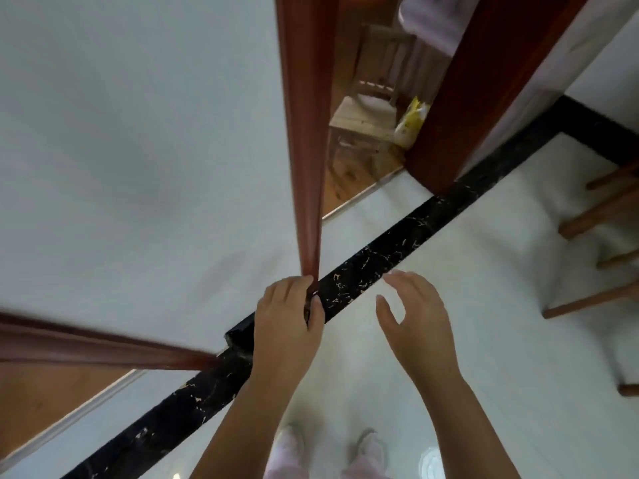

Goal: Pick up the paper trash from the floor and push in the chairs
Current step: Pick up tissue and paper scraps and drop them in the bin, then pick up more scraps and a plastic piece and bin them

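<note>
Over white floor (484,236) near brown wooden chair legs (594,216), the left hand (287,319) curls, its hold unclear; right hand (418,319) spread.

Over the black gold-veined floor strip (380,250), the left hand (287,319) curls at the foot of the red-brown wooden door trim (306,167). The right hand (418,323), fingers spread, hovers just beside the strip. The brown wooden chair legs (594,216) stand well apart from it.

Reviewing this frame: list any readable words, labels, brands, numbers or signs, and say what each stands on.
None can be read.
The yellow-and-white bag beyond the doorway may carry print, but it is too blurred to tell.
The wall, door frame and black floor strip show no writing.
</note>
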{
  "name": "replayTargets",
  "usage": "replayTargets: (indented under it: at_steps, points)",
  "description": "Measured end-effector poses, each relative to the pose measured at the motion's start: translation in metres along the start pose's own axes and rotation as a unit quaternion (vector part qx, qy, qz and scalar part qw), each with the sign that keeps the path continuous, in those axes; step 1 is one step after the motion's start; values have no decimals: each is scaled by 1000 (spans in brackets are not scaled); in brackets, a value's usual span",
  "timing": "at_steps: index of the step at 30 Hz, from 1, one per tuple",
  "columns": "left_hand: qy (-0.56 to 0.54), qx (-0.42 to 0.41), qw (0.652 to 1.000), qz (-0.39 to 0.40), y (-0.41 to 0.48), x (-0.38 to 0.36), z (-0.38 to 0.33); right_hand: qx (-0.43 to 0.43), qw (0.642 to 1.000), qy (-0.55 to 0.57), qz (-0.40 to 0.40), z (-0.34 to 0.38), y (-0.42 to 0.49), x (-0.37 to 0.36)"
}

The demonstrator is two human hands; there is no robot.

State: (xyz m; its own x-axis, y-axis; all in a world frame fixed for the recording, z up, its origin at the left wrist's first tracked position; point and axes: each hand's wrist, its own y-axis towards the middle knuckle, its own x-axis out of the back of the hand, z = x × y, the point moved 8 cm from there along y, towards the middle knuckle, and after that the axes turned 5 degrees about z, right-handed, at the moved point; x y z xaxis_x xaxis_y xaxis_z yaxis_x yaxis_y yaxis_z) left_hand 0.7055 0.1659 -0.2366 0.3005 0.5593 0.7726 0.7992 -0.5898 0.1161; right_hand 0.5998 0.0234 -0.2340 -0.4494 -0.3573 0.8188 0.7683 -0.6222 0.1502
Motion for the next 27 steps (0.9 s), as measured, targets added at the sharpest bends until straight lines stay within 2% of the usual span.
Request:
replayTargets:
  at_steps: [6,9,14,18,27]
  points:
    - [11,-189,980,55,-11,-1,-123,-49,989,-68,-124,2,-43,113]
    - [12,-254,964,83,-22,-9,-165,-81,981,-104,-144,-8,-66,148]
    - [7,-367,919,146,-63,-33,-255,-177,955,-159,-178,-49,-132,225]
    - [-11,-451,872,191,-111,-63,-330,-245,921,-192,-234,-86,-202,290]
    - [-60,-578,778,239,-231,-131,-492,-350,844,-238,-329,-167,-350,401]
